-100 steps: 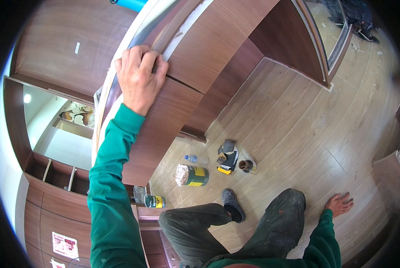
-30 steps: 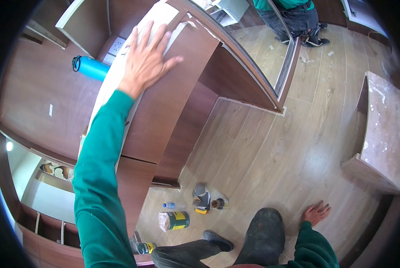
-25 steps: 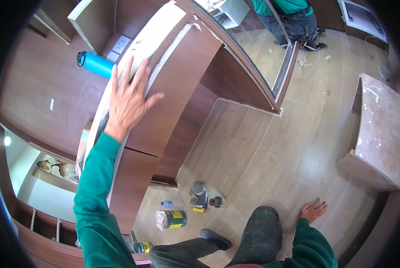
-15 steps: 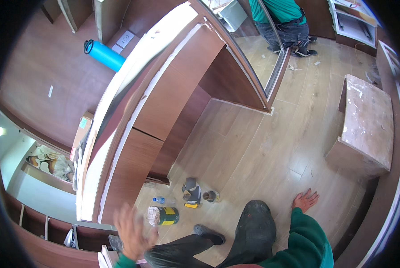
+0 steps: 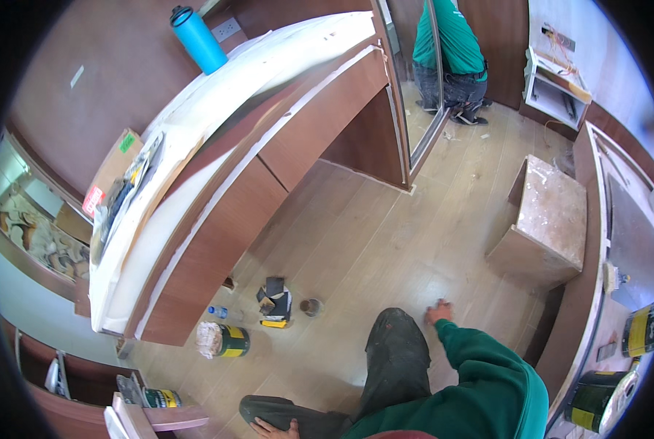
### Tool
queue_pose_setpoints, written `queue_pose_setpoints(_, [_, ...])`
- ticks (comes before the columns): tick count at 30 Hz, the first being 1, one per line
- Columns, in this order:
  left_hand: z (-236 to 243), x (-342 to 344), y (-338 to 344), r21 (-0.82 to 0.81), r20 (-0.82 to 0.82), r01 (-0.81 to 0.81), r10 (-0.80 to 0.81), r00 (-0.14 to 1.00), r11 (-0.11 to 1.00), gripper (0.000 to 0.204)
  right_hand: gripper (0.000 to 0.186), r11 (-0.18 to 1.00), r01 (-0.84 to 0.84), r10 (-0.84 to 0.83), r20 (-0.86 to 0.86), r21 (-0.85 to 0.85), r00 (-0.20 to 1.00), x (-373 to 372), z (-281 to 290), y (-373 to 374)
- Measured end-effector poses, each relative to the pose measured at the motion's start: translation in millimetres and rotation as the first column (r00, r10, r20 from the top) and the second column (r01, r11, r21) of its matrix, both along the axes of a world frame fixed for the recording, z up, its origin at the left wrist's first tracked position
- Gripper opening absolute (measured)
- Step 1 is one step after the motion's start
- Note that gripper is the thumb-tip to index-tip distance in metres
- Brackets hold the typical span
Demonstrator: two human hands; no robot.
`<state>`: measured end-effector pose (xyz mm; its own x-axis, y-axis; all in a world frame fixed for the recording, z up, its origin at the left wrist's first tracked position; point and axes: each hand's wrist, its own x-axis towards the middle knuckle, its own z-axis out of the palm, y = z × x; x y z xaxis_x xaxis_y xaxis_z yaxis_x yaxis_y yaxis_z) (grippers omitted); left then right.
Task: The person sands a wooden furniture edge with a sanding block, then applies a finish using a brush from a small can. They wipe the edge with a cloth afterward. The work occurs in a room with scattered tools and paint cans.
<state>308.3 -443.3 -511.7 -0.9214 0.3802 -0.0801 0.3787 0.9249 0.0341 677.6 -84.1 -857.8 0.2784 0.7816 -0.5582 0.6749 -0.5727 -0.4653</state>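
My left hand [image 5: 274, 430] lies spread on my leg [image 5: 305, 414]; my right hand [image 5: 439, 312] is down at the floor [image 5: 371, 256], fingers too unclear to tell. Floor stretches between the worktop [image 5: 290, 45]'s curved edge and the box [image 5: 553, 201].

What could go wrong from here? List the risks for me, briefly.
The bent, dark-trousered knee could knock over the small round brownish container ahead and left of it on the pale wood-look plank floor.
The bare right hand, down at that shiny floor, might slip if it bears weight.
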Motion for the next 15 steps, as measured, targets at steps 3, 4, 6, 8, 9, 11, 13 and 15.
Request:
queue_pose_setpoints(3, [-65, -46, -16, 0.094, 0.001, -0.041, 0.041, 0.999, 0.995, 0.133, 0.064, 0.668, -0.719, 0.724, 0.056, 0.191, 0.688, -38, -71, 15])
queue_pose_setpoints(4, [-75, -44, -47, 0.112, 0.022, -0.12, 0.118, 0.993, 0.986, 0.13, 0.065, 0.828, -0.554, 0.561, -0.115, 0.088, 0.82, -72, -19, -2])
queue_pose_setpoints(6, [-70, -25, -67, 0.254, 0.081, -0.177, 0.161, 0.984, 0.951, 0.118, 0.068, 0.943, -0.327, 0.311, -0.2, -0.052, 0.929, -99, 56, -18])
queue_pose_setpoints(8, [-62, -36, -39, 0.354, 0.18, -0.194, 0.137, 0.974, 0.915, 0.126, 0.07, 0.948, -0.302, 0.286, -0.152, -0.098, 0.946, -90, 57, -12])
queue_pose_setpoints(9, [-67, -43, -38, 0.337, 0.192, -0.194, 0.135, 0.972, 0.921, 0.125, 0.071, 0.934, -0.352, 0.34, -0.137, -0.068, 0.93, -85, 58, -14])
queue_pose_setpoints(11, [-69, -52, -34, 0.335, 0.201, -0.157, 0.092, 0.975, 0.929, 0.124, 0.069, 0.898, -0.438, 0.433, -0.079, -0.05, 0.898, -79, 64, -20])
queue_pose_setpoints(13, [-77, -59, -34, 0.286, 0.188, -0.164, 0.113, 0.976, 0.944, 0.125, 0.068, 0.856, -0.514, 0.513, -0.026, -0.048, 0.858, -80, 74, -37])
queue_pose_setpoints(15, [-89, -67, -37, 0.305, 0.178, -0.177, 0.127, 0.976, 0.936, 0.124, 0.059, 0.833, -0.552, 0.552, 0.05, -0.015, 0.832, -89, 82, -45])
